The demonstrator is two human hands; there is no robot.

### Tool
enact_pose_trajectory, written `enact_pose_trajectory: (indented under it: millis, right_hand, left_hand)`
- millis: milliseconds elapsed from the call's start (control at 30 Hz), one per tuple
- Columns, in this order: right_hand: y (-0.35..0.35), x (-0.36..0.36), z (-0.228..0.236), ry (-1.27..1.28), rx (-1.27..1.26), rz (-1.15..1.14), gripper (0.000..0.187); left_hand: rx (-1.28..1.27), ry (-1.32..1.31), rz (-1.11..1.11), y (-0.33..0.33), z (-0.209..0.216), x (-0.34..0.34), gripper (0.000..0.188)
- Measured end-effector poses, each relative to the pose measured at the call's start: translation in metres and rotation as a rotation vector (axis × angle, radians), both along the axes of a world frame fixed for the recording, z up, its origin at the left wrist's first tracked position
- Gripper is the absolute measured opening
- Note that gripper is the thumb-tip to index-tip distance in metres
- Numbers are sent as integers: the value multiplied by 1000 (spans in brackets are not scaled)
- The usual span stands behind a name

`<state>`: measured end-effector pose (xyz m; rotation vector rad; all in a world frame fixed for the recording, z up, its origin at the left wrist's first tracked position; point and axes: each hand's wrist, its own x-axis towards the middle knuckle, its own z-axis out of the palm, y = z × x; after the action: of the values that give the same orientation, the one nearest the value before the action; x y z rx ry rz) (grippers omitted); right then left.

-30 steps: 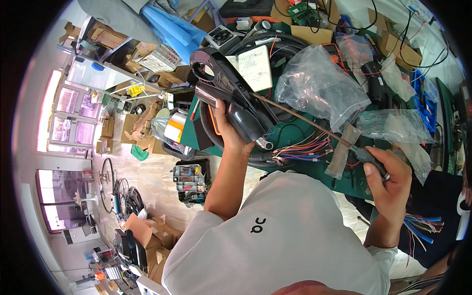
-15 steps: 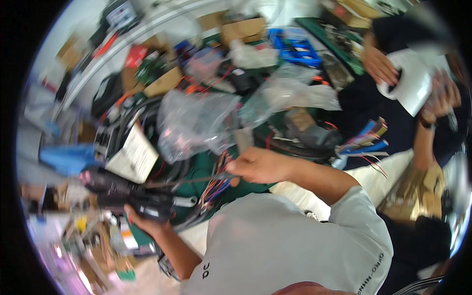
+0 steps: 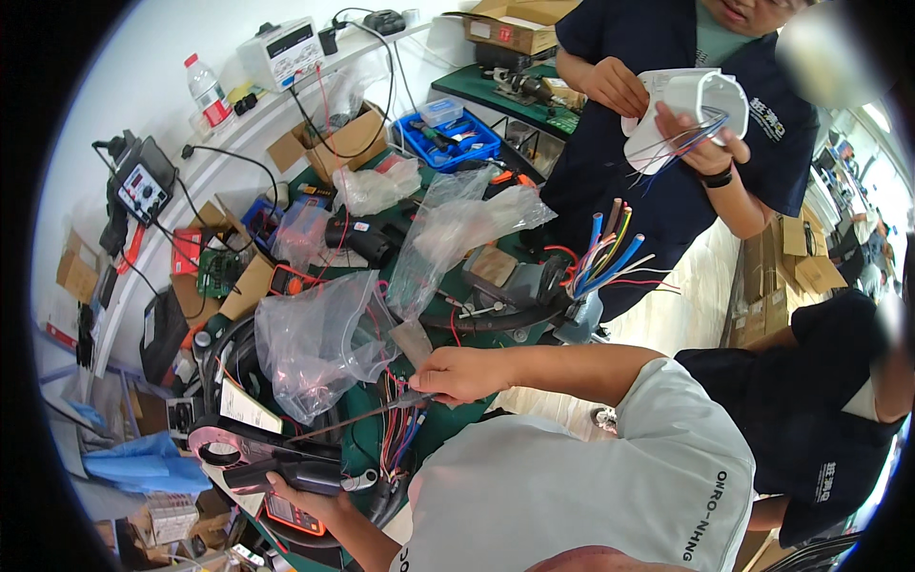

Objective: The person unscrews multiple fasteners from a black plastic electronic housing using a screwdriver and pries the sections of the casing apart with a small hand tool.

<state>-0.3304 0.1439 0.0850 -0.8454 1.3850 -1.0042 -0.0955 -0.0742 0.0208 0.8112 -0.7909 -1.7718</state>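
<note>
"So, where does your black casing sit?"

"Over the left end of the green desk, by the front edge, lying aslant. Your left hand clasps it from below, thumb against its side; the other fingers are mostly hidden."

"And your right hand?"

"Closed in a fist round the screwdriver, handle largely covered. The shaft slants down-left to the casing's rim. Whether the tip touches: cannot tell."

"Advice for your hold?"

"Brace the casing firmly; a loose grip would probably let it roll. Keep the shaft lined up with the spot it bears on, push gently, and keep your left fingers out of the tip's path. A slip could score the shell."

"Your arms?"

"Left forearm rises from the lower edge, leaning left. Right elbow out wide, forearm almost level along the desk's front edge, knuckles up. A quiet elbow should steady the tip."

"Around you?"

"Orange meter beneath your left hand, notebook behind the casing, coloured wires at the front edge. Past the right end, a co-worker holds a white shell."
</note>
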Motion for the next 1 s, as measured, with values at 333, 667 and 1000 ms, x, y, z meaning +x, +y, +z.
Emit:
enact_pose_trajectory:
  millis: [333,667,1000]
  right_hand:
    - [-10,16,-7,534,-486,-290,31]
    - [-39,22,-25,-225,-304,-674,37]
    - [-30,-1,-2,367,-415,-443,36]
  left_hand:
    - [28,-58,18,-8,-9,3,63]
    - [9,-72,119,3,-2,-3,66]
    - [-35,84,60,-1,-4,1,61]
